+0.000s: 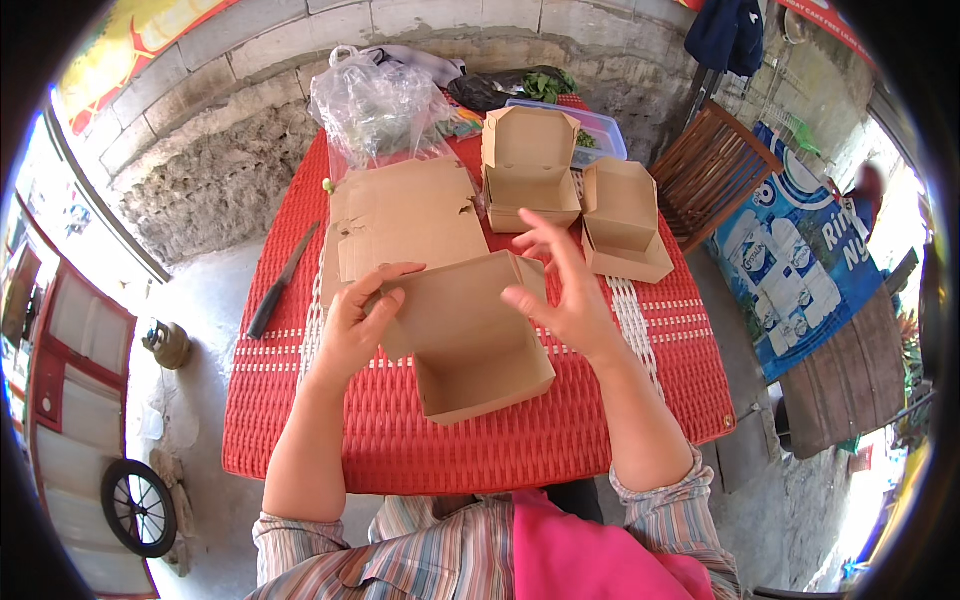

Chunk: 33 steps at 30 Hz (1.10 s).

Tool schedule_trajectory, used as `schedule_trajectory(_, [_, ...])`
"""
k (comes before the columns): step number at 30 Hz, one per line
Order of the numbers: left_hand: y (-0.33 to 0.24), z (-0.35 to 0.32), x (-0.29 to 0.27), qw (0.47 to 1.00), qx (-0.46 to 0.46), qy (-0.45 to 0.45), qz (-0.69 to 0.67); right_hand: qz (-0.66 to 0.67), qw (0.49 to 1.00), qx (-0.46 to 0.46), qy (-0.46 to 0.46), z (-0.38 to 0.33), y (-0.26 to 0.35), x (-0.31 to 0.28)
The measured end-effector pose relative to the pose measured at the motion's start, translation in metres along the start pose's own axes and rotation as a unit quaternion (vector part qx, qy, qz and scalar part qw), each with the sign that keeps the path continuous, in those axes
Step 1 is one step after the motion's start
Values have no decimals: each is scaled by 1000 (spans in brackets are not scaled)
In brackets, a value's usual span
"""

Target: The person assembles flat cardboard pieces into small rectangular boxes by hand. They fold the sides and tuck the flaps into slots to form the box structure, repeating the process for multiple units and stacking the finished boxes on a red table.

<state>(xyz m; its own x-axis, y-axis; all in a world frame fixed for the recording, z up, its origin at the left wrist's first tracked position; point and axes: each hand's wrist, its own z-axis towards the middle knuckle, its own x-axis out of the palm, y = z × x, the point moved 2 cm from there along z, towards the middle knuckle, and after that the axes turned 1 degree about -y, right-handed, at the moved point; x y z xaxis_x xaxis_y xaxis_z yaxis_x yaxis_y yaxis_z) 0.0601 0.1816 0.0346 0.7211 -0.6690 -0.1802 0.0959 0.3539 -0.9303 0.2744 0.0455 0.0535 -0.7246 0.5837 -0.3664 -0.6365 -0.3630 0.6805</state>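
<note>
In front of me on the red woven table stands a brown cardboard food box, its lid raised and its hollow base facing me. My left hand pinches the flap at the lid's left edge between thumb and fingers. At the lid's right corner, my right hand has its thumb and fingers spread apart around the side flap; whether it touches the card I cannot tell. Behind, two similar boxes stand with lids up: one box at the back and another box on the right.
A flat cardboard sheet lies beyond my left hand, with a dark-handled knife left of it. Farther back are a clear plastic bag, a black bag with greens and a plastic tub. A wooden chair stands at right.
</note>
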Motion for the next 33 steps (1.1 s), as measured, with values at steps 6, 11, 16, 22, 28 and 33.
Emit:
schedule_trajectory(6, [0, 2, -1, 994, 80, -1, 78, -131, 983, -108, -62, -7, -7, 19])
schedule_trajectory(11, [-4, 1, 0, 985, 127, -12, 115, -15, 999, 28, -39, -8, 5, 10])
schedule_trajectory(16, [-11, -1, -1, 982, 74, -44, 168, 62, 991, 104, -52, -13, -3, 7])
schedule_trajectory(22, [-7, -1, -2, 978, 79, -73, 177, 160, 976, 146, -29, -13, -6, 11])
schedule_trajectory(28, [-8, 2, -4, 968, 121, -107, 194, 3, 998, -18, 60, -12, 9, 17])
schedule_trajectory(33, [-7, 5, -10, 930, 187, -158, 275, 23, 998, 16, 52, -17, 3, 30])
